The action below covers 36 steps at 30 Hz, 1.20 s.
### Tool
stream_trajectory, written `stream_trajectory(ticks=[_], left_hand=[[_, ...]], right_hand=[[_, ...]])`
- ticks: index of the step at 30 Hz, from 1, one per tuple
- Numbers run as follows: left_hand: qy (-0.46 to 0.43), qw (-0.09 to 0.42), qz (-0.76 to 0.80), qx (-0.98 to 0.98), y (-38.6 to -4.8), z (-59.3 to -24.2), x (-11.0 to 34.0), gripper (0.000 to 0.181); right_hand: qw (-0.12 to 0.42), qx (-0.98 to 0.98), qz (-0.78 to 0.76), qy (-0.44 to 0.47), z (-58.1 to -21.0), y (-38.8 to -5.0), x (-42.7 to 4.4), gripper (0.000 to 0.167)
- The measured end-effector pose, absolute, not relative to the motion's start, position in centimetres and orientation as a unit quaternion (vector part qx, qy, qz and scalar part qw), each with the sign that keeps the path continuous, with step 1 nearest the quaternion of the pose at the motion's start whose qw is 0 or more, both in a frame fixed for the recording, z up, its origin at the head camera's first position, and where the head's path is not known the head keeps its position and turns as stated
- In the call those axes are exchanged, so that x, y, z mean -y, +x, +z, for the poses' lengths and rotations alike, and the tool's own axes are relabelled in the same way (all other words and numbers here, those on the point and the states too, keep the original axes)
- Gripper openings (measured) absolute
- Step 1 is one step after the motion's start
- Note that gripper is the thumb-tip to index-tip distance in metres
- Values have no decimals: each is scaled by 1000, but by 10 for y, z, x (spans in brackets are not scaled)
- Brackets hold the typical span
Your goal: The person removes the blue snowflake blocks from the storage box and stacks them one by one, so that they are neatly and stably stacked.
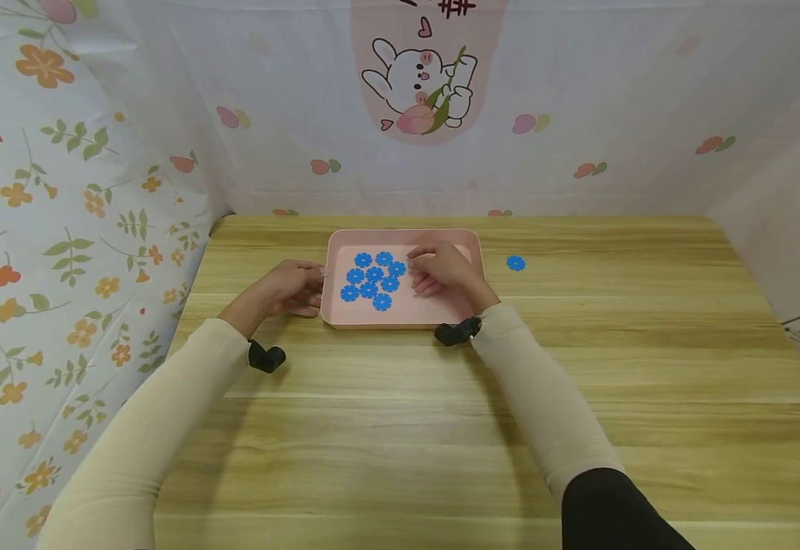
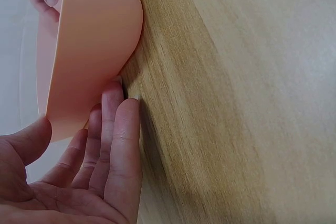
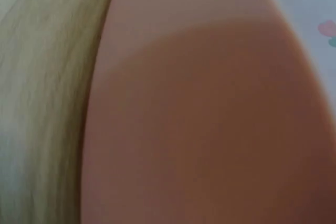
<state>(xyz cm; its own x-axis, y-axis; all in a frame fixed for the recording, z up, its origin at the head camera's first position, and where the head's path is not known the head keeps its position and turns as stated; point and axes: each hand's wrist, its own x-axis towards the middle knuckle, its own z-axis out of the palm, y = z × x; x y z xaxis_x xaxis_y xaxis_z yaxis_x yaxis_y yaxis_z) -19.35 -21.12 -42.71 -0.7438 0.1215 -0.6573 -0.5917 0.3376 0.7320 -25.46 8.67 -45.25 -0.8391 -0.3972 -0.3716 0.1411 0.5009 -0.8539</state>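
Note:
A pink tray (image 1: pixel 403 326) lies on the table, with several blue notched discs (image 1: pixel 374 274) grouped in its left half. At its left end is my left hand (image 1: pixel 291 289). In the left wrist view the thumb (image 2: pixel 37 136) meets the tray rim, and the nearly straight fingers (image 2: pixel 122 145) rest along the outer wall (image 2: pixel 100 30). My right hand (image 1: pixel 444 269) hovers over the right half, fingers loosely bent, its fingertips just beside the rightmost discs. No disc shows in its grasp. The right wrist view holds only blurred pink tray (image 3: pixel 199 129), without the hand.
One more blue disc (image 1: pixel 516 263) lies on the wooden table (image 1: pixel 386 428), to the right of the tray. A printed cloth (image 1: pixel 269 92) hangs behind the table, and a flowered one (image 1: pixel 83 252) hangs along the left side.

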Motion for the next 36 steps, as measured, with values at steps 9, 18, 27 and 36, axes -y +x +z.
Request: stream_trajectory(ticks=[9, 18, 27, 36], left_hand=[[-158, 316, 556, -753, -191, -426, 209, 44], [-157, 315, 556, -753, -191, -426, 209, 45], [-156, 316, 556, -753, -194, -426, 212, 47], [-156, 317, 563, -747, -192, -427, 211, 45]], right_hand=[[284, -819, -493, -77, -458, -254, -75, 36], [273, -825, -490, -76, -461, -254, -70, 37], [259, -844, -464, -73, -462, -255, -63, 33], [287, -836, -466, -48, -462, -255, -61, 34]])
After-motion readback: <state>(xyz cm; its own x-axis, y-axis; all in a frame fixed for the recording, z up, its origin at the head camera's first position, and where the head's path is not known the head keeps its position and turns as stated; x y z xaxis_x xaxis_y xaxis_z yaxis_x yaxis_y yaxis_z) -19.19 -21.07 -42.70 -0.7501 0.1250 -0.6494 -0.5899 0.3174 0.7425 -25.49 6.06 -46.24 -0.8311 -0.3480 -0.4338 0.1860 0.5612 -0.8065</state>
